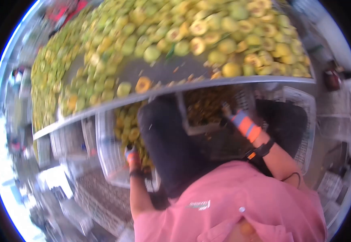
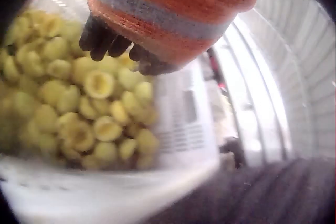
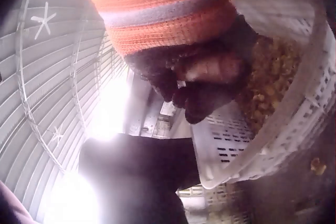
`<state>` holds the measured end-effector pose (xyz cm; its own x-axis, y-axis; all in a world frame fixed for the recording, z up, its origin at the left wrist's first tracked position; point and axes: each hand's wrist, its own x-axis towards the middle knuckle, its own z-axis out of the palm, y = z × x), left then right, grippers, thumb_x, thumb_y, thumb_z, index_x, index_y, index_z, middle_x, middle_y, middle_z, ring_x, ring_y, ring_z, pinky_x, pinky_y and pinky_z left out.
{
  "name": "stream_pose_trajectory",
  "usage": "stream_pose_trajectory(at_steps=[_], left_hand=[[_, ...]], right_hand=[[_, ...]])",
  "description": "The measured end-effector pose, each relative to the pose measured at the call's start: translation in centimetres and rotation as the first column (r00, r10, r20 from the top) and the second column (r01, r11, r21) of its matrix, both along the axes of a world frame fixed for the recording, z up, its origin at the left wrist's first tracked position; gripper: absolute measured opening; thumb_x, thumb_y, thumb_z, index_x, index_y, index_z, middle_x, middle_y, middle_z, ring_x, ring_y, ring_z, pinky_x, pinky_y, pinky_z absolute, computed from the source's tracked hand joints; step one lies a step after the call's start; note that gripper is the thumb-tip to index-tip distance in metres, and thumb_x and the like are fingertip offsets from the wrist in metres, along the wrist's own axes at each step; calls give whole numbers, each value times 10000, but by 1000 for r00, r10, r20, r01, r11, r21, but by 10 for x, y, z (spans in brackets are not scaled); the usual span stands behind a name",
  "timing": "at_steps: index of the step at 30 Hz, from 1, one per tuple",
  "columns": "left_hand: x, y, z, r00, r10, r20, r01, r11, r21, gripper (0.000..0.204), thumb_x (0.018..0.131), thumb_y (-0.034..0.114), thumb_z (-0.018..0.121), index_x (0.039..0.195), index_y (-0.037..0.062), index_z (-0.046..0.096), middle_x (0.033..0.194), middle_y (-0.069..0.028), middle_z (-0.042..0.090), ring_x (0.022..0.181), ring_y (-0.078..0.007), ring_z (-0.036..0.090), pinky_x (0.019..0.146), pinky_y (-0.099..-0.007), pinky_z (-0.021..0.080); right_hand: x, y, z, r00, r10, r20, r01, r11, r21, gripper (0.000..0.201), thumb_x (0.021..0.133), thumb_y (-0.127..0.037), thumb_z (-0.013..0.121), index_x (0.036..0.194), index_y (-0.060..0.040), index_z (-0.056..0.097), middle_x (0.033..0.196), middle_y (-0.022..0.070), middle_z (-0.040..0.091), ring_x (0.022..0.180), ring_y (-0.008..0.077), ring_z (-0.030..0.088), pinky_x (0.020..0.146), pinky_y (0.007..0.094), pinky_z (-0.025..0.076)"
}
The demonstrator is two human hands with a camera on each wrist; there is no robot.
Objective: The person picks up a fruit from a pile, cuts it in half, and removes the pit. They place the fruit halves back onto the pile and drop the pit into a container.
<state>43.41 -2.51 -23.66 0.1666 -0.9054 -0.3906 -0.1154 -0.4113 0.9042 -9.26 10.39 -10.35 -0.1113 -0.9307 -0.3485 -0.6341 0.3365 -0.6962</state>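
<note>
My left hand [image 1: 130, 153], in an orange glove with a grey band and dark fingers, hangs over a white crate [image 1: 105, 150] of halved yellow-green fruit [image 2: 100, 84]. Its fingers point down, loosely bent, with no fruit visible in them. My right hand [image 1: 243, 123], gloved alike, is beside a second white crate [image 3: 211, 174] of brown-yellow scraps [image 3: 275, 77]. Its fingers are curled, and one finger shows bare through the glove. A small, light-tipped thing [image 1: 225, 105] juts out past these fingers; I cannot tell its kind.
Ahead stands a metal-edged table [image 1: 175, 86] heaped with whole and halved fruit [image 1: 151, 53]. My dark-trousered legs [image 1: 167, 141] extend under its edge, between the crates. More crates [image 1: 68, 141] are at the left. A scrap [image 3: 317, 166] lies on the floor.
</note>
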Motion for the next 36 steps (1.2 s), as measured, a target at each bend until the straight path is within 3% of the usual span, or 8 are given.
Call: stream_pose_trajectory(at_steps=[2, 8, 9, 19, 24, 27, 32, 36], left_hand=[[-58, -33, 96, 883, 34, 468, 81, 971, -224, 199, 923, 53, 588, 1091, -37, 646, 1026, -112, 678, 890, -194, 630, 794, -305, 508], [-232, -80, 287, 971, -211, 114, 238, 782, -576, 155, 937, 3, 525, 1028, -60, 635, 975, -91, 656, 927, -151, 616, 805, -291, 517], [-259, -89, 301, 853, -281, 440, 509, 639, -577, 142, 913, 4, 548, 1005, -44, 645, 955, -74, 651, 886, -147, 613, 787, -285, 508], [-468, -140, 247, -122, -201, 972, 813, 542, 214, 691, 769, 410, 716, 1337, 68, 519, 1453, -280, 371, 1256, -347, 501, 1003, -402, 458], [-450, -150, 217, 138, -89, 986, 878, 472, -81, 591, 814, 316, 659, 1332, 66, 522, 1400, -292, 433, 1246, -365, 502, 987, -404, 463], [-439, -92, 260, 230, -71, 971, 912, 363, -190, 565, 816, 271, 680, 1308, 33, 538, 1342, -265, 489, 1241, -398, 485, 1008, -437, 433], [-443, 8, 296, 153, 11, 988, 988, -14, -152, 526, 752, 200, 656, 1256, 63, 591, 1138, -212, 550, 988, -399, 565, 849, -457, 486], [-438, 35, 300, 282, -267, 921, 957, 8, -291, 539, 725, 100, 665, 1257, 67, 591, 1160, -180, 533, 999, -360, 569, 844, -438, 495]], right_hand=[[13, -9, 23, 875, -303, 377, 302, 951, 64, 308, 850, -229, 720, 1087, -39, 666, 888, 100, 691, 779, 163, 640, 700, 316, 501], [2, -14, 68, 574, -422, 701, 502, 858, 105, 198, 890, -141, 667, 1055, -32, 657, 844, 17, 662, 707, 88, 585, 622, 266, 482], [-2, -14, 71, 553, -399, 732, 518, 852, 73, 201, 890, -134, 665, 1063, -32, 654, 850, 16, 659, 719, 79, 577, 624, 258, 480], [-16, 4, 102, 617, -269, 740, 488, 868, -91, 264, 855, -151, 678, 1086, -31, 636, 855, 16, 644, 755, 77, 536, 681, 273, 471], [-25, 8, 107, 634, -227, 739, 494, 854, -161, 290, 892, -150, 667, 1156, -41, 615, 878, -12, 609, 765, 42, 505, 672, 232, 448], [-27, 5, 127, 159, -252, 955, 635, 767, 97, 250, 913, -204, 662, 1121, -70, 630, 862, -23, 604, 690, 37, 519, 586, 224, 426], [-33, -7, 132, 135, -257, 957, 651, 751, 110, 246, 905, -258, 684, 1032, -49, 659, 863, 2, 652, 713, 51, 570, 593, 216, 449], [-44, 5, 131, 144, -297, 944, 523, 833, 182, 279, 877, -314, 707, 947, -45, 672, 774, 22, 656, 624, 69, 569, 521, 228, 439]])
